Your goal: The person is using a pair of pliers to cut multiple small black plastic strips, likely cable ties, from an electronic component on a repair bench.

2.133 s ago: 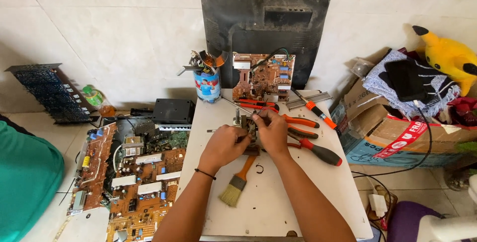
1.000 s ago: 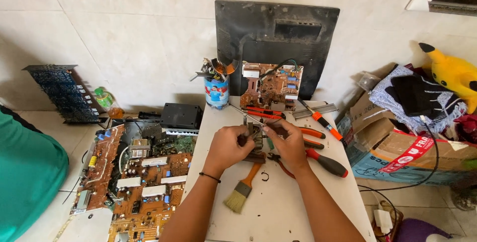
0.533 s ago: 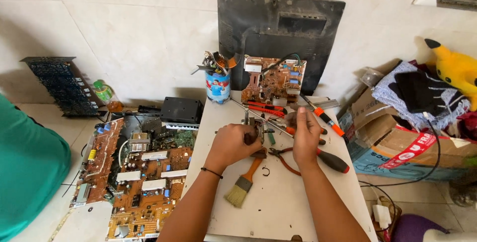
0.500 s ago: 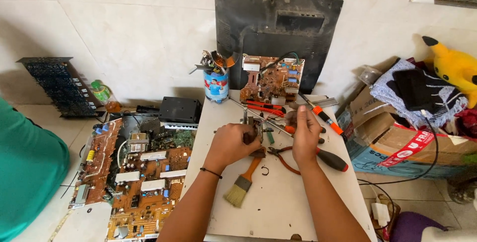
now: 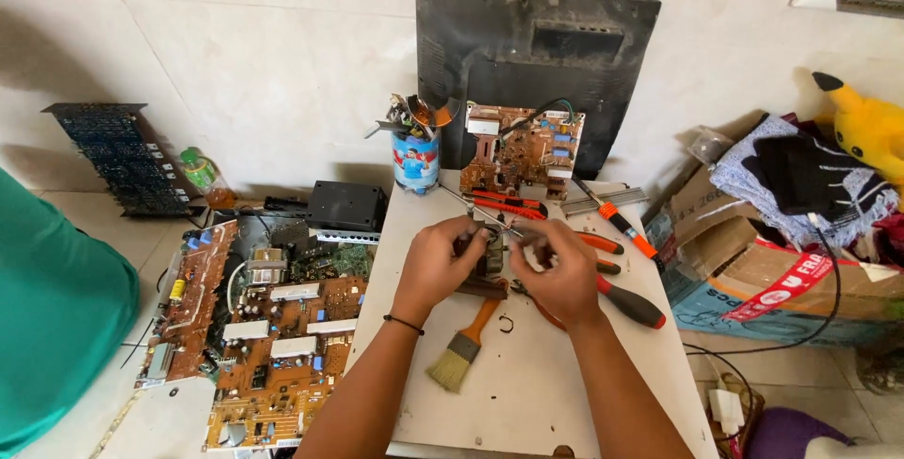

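Small part (image 5: pixel 487 257) sits between both hands over the table (image 5: pixel 537 393). Left hand (image 5: pixel 436 266) fingers clasp it; right hand (image 5: pixel 562 275) fingers pinch its right edge.

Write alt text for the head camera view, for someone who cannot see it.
Two bare hands, left hand and right hand, grip a small electronic part over a white table. A paintbrush, screwdrivers and circuit boards lie around.

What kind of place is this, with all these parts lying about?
Probably a small home electronics repair spot: brown circuit boards lie on the floor, screwdrivers and a brush lie on the white table, and a yellow plush toy sits nearby.
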